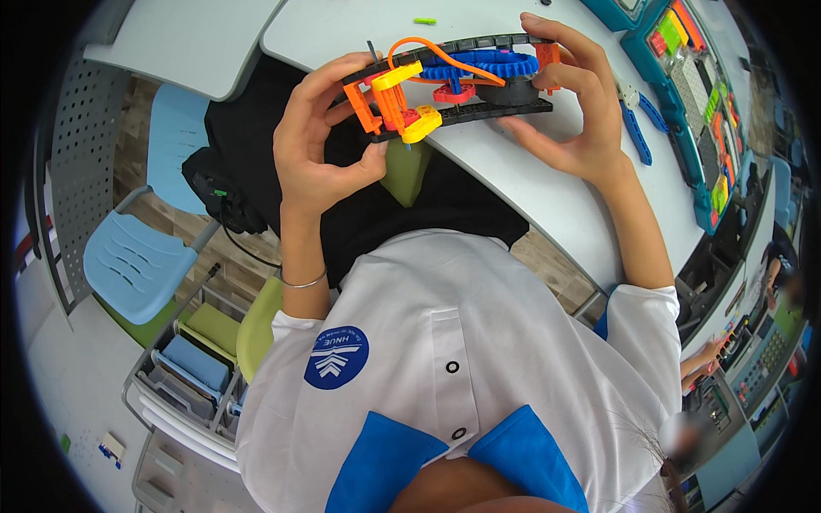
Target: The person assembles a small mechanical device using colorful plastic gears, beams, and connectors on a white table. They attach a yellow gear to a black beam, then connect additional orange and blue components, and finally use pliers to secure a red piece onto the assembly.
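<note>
Between my two hands I hold up a toy building-set model [457,109] with long black beams along its top and bottom. A blue gear wheel [492,63] and a black round part lie between the beams. Orange and yellow pieces form its left end, and an orange band [428,44] loops over it. My left hand [310,141] grips the left end, thumb below and fingers behind. The right end sits in my right hand [577,103], fingers on top and thumb near the lower beam.
On the white table [556,214] by my right forearm lie blue-handled pliers [634,124]. Beyond them is a teal tray [663,94] of colourful building pieces. A small green peg [425,20] rests on the far tabletop. Blue chairs [141,261] stand at left; other people are at far right.
</note>
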A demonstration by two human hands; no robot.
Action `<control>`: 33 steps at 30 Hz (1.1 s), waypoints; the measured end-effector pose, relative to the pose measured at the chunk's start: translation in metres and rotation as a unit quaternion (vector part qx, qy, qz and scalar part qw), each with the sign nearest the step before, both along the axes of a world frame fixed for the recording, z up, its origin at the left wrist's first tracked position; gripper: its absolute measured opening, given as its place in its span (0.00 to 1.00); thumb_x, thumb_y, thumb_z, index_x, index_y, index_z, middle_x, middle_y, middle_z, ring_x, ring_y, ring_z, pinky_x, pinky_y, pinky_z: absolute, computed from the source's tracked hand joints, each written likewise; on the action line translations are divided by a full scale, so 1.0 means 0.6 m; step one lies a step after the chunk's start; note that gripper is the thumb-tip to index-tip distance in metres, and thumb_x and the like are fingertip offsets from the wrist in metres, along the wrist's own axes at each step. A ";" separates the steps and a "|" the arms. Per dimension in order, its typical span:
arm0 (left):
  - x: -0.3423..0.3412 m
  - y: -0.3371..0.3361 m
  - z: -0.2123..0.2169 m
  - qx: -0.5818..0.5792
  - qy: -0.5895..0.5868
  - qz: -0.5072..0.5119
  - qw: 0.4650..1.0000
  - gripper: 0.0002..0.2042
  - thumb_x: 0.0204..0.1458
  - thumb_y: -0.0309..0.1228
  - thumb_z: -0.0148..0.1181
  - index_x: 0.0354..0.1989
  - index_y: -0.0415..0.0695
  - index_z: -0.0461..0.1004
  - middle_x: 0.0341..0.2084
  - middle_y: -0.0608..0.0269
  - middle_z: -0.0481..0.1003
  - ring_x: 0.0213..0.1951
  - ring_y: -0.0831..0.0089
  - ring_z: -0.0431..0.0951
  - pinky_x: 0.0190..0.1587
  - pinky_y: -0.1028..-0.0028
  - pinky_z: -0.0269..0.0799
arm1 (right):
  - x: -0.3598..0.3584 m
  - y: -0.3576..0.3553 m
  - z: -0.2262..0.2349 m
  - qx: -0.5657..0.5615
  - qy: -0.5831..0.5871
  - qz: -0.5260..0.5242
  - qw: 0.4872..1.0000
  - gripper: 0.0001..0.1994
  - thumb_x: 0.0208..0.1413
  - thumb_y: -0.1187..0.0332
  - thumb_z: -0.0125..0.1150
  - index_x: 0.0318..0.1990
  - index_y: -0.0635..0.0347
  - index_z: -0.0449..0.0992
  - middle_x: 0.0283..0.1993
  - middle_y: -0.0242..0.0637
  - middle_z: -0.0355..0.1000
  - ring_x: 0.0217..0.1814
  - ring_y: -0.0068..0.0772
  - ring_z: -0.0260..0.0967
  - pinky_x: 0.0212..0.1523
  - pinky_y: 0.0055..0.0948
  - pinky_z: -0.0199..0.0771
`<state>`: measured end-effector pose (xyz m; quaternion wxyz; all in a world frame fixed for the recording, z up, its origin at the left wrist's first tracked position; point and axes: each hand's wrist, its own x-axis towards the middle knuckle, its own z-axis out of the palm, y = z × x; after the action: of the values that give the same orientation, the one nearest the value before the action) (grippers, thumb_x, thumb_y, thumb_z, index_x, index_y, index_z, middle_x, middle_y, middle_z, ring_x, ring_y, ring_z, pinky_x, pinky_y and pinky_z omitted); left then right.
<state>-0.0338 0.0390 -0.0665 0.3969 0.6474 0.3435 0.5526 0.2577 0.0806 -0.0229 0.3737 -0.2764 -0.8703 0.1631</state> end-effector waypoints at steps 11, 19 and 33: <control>0.001 -0.006 -0.011 -0.029 0.034 -0.015 0.999 0.35 0.38 0.14 0.64 0.61 0.33 0.64 0.61 0.42 0.67 0.63 0.58 0.71 0.63 0.61 0.73 | 0.001 -0.012 0.000 -0.032 -0.037 -0.044 0.998 0.22 0.42 0.64 0.80 0.41 0.56 0.74 0.64 0.54 0.64 0.69 0.58 0.61 0.64 0.52 0.67; 0.020 -0.008 -0.009 -0.022 0.001 0.000 1.000 0.34 0.36 0.13 0.67 0.59 0.35 0.67 0.59 0.46 0.70 0.60 0.58 0.74 0.58 0.63 0.80 | -0.037 -0.045 -0.005 0.118 -0.094 -0.127 0.980 0.17 0.36 0.56 0.81 0.36 0.45 0.86 0.65 0.38 0.69 0.74 0.50 0.51 0.72 0.48 0.52; 0.027 -0.006 -0.017 -0.006 0.001 -0.002 1.000 0.34 0.36 0.14 0.70 0.58 0.35 0.66 0.58 0.45 0.71 0.60 0.57 0.75 0.58 0.62 0.79 | -0.039 -0.038 0.021 0.024 -0.111 -0.098 0.989 0.11 0.45 0.60 0.77 0.31 0.53 0.82 0.58 0.43 0.73 0.64 0.49 0.65 0.69 0.55 0.50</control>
<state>-0.0177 0.0352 -0.0765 0.4013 0.6461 0.3456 0.5496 0.2344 0.0579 -0.0105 0.2955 -0.3678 -0.8786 0.0733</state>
